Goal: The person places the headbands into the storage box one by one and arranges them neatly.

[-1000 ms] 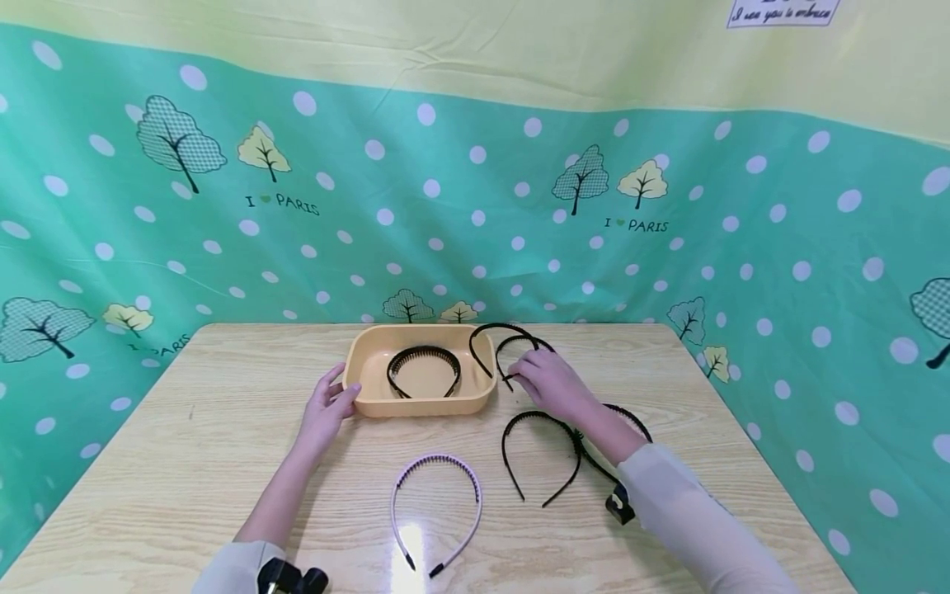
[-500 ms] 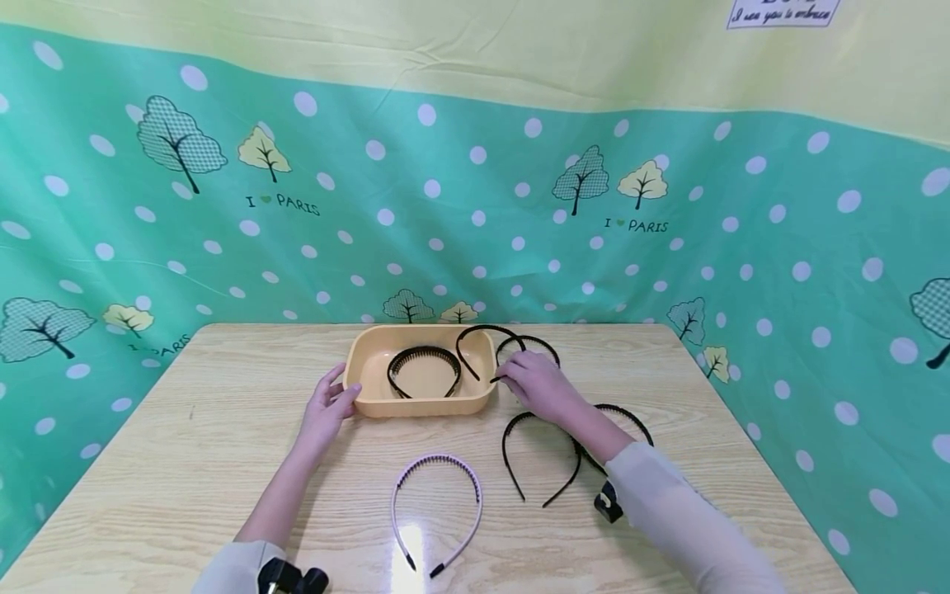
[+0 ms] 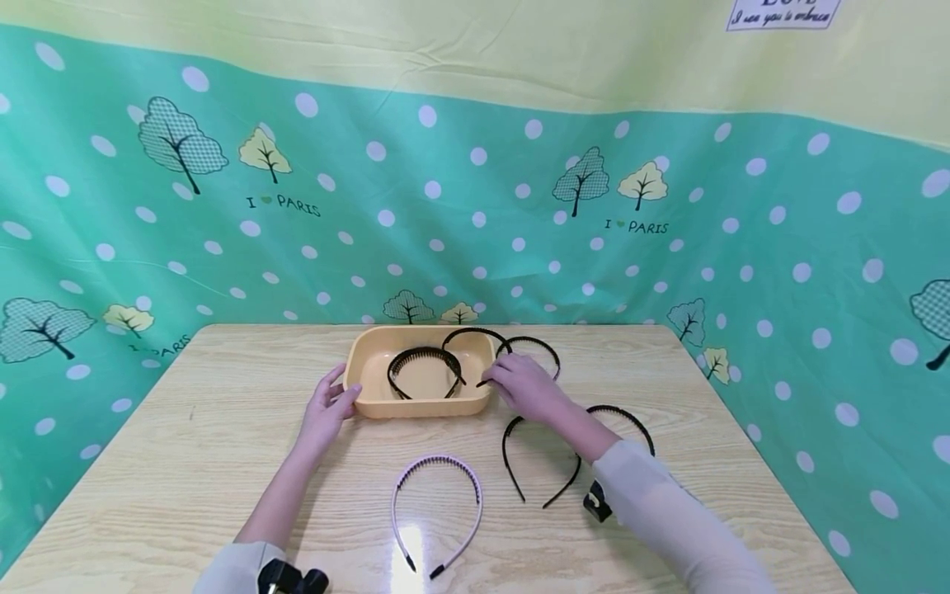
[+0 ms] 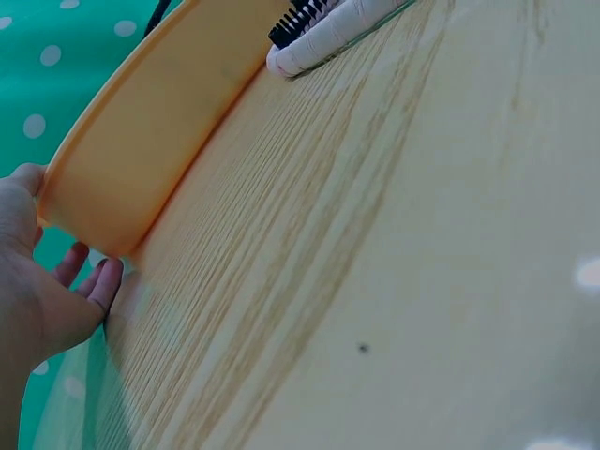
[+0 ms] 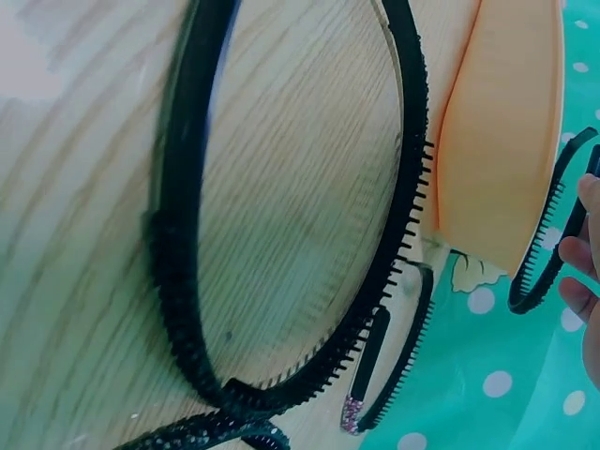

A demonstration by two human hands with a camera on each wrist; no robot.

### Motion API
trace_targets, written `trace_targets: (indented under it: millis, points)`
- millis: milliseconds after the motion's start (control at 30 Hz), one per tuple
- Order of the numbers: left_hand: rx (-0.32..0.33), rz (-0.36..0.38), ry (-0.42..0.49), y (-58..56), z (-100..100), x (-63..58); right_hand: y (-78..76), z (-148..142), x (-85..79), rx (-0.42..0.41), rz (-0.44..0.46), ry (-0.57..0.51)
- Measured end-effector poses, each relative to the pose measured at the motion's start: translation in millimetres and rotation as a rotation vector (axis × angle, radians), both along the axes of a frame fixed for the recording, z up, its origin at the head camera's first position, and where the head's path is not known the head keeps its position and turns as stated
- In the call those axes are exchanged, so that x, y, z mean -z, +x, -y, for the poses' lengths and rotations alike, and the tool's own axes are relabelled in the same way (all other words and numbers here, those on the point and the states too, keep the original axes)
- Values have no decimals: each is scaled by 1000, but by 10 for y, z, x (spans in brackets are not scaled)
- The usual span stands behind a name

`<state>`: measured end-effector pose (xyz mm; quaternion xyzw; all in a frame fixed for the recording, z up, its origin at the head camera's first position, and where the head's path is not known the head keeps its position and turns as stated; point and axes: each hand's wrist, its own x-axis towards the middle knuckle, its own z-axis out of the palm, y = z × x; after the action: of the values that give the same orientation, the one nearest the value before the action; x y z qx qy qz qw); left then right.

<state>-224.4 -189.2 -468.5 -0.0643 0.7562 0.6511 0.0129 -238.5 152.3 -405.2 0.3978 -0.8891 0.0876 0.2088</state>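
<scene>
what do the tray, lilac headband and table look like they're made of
Tray: probably moulded plastic, smooth, with one even colour and rounded corners. Lilac headband: perhaps wrapped in fabric or ribbon, judging by faint lines across it in the left wrist view; its black teeth look like plastic. Table: wood or wood-look laminate, grained, with a glossy glare.

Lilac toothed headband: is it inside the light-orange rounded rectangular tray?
No, the lilac headband lies on the wood-grain table, on the near side of the light-orange tray and apart from it.
</scene>
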Motion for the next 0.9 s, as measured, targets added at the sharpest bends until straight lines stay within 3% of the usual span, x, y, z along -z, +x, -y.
trace_targets:
  millis: [733,900]
  points:
    - [-3,-19,-13,27,-8,4,-43,249,41,-111,-67,-40]
    - [3,13,9,88,-42,-142,-50,304,60,-109,-53,-52]
